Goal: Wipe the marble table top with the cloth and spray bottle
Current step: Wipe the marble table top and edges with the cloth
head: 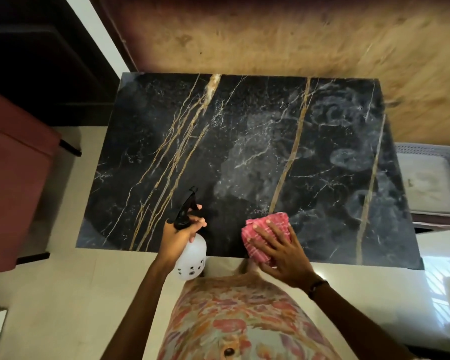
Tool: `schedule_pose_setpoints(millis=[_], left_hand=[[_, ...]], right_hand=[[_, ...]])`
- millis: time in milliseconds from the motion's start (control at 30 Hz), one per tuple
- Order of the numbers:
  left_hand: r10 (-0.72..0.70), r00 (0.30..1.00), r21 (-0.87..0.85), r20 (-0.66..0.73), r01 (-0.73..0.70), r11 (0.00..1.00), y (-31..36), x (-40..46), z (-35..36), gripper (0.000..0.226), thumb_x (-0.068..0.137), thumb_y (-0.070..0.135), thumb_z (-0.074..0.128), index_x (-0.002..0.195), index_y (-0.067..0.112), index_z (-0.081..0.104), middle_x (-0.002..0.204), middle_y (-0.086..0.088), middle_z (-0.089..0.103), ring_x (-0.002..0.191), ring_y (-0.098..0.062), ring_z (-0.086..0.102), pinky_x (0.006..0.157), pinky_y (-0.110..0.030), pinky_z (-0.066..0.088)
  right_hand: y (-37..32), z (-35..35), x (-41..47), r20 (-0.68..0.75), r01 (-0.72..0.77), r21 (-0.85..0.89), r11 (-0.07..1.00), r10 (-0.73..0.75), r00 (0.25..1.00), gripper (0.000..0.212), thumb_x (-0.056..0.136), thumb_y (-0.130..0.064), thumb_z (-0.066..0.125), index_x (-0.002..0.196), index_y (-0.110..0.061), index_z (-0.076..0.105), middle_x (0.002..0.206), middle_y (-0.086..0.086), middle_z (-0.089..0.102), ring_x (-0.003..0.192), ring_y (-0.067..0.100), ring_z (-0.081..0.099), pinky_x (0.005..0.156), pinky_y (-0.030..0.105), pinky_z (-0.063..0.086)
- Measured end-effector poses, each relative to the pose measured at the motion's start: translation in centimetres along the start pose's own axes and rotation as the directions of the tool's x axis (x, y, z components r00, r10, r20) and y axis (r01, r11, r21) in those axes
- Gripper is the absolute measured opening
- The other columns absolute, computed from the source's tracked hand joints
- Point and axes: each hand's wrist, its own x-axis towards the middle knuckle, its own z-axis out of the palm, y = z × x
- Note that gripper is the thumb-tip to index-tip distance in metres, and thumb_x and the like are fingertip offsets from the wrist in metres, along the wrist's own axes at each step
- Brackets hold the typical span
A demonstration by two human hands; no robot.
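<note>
You are looking straight down at a black marble table top veined with gold and white. Your left hand grips the neck of a white spray bottle, fingers curled round it below the black trigger head, nozzle aimed away from you over the stone, likely so a squeeze would wet the surface ahead. The bottle's body hangs just past the near edge, beside your wrist. Your right hand lies flat with fingers spread, pressing a folded pink checked cloth onto the marble near that same edge; the spread palm probably keeps the folds together and loads the whole pad. Beyond and to the outer side of this hand, pale swirling smears and a misty patch mark the stone. Beyond your left hand the marble looks dark and unstreaked.
</note>
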Motion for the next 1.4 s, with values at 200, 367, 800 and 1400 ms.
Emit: schedule_pose_setpoints(millis=[200,367,800,1400], left_hand=[[-0.015,0.999,-0.008,-0.033,0.015,1.0,0.2,0.2,2.1,0.025,0.084,0.0,0.064,0.096,0.022,0.07,0.069,0.004,0.07,0.049,-0.008,0.044,0.056,-0.015,0.044],[-0.002,1.0,0.063,-0.026,0.004,0.998,1.0,0.3,3.1,0.013,0.085,0.003,0.064,0.078,0.014,0.069,0.068,-0.016,0.057,0.045,-0.006,0.042,0.054,-0.016,0.042],[-0.016,1.0,0.016,0.02,0.016,1.0,2.4,5.2,2.3,0.029,0.084,0.003,0.065,0.084,0.03,0.073,0.074,-0.013,0.068,0.056,-0.016,0.043,0.052,-0.018,0.042],[0.002,0.998,0.068,0.069,-0.007,0.998,5.6,11.5,2.9,0.024,0.084,0.005,0.066,0.084,0.029,0.071,0.062,-0.003,0.064,0.065,-0.028,0.049,0.07,-0.034,0.044]], right_hand=[[2.0,-2.0,7.9,0.034,-0.197,0.075,0.978,0.195,0.98,0.063,0.086,-0.06,0.042,0.144,-0.036,0.037,0.156,0.002,0.03,0.146,0.031,0.013,0.11,0.071,0.008],[-2.9,-1.4,11.3,0.043,-0.009,0.1,0.995,0.005,0.999,0.06,0.089,-0.059,0.037,0.145,-0.035,0.037,0.158,0.0,0.026,0.146,0.033,0.015,0.106,0.075,0.013],[4.2,-3.5,15.4,0.004,-0.307,0.097,0.947,0.309,0.951,0.065,0.087,-0.065,0.036,0.145,-0.036,0.035,0.157,0.001,0.025,0.146,0.031,0.015,0.108,0.071,0.005],[7.4,-4.6,21.8,-0.015,-0.34,0.072,0.938,0.342,0.94,0.062,0.089,-0.062,0.03,0.145,-0.035,0.036,0.158,0.003,0.026,0.146,0.033,0.017,0.108,0.071,0.011]])
